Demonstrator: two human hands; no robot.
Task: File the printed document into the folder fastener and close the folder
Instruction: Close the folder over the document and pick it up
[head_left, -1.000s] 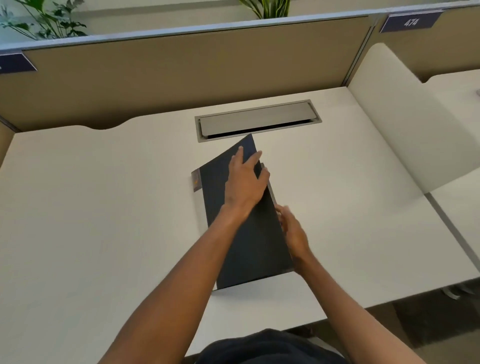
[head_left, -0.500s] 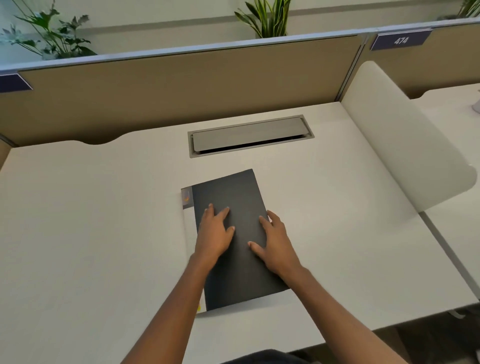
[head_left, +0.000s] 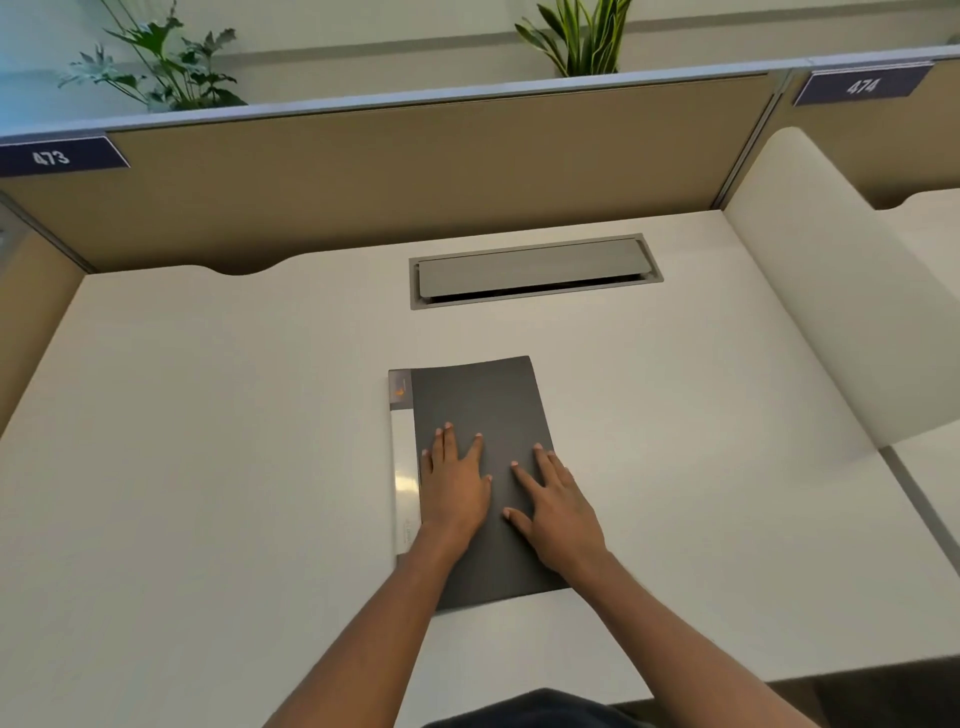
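A dark grey folder (head_left: 478, 400) lies closed and flat on the white desk (head_left: 208, 441), its pale spine strip (head_left: 404, 467) along the left edge. My left hand (head_left: 454, 483) rests palm down on the cover near the spine, fingers spread. My right hand (head_left: 558, 501) lies flat on the cover's right half, fingers apart. Neither hand grips anything. The printed document is hidden inside the folder.
A grey cable hatch (head_left: 535, 270) is set into the desk behind the folder. A tan partition (head_left: 415, 166) closes the back, with plants behind it. A white curved divider (head_left: 831, 291) stands at the right. The desk's front edge runs just below my forearms.
One second ago the cover was still tilted up under my left hand, my right at its edge. It has come down flat, and both palms now rest on the closed folder.
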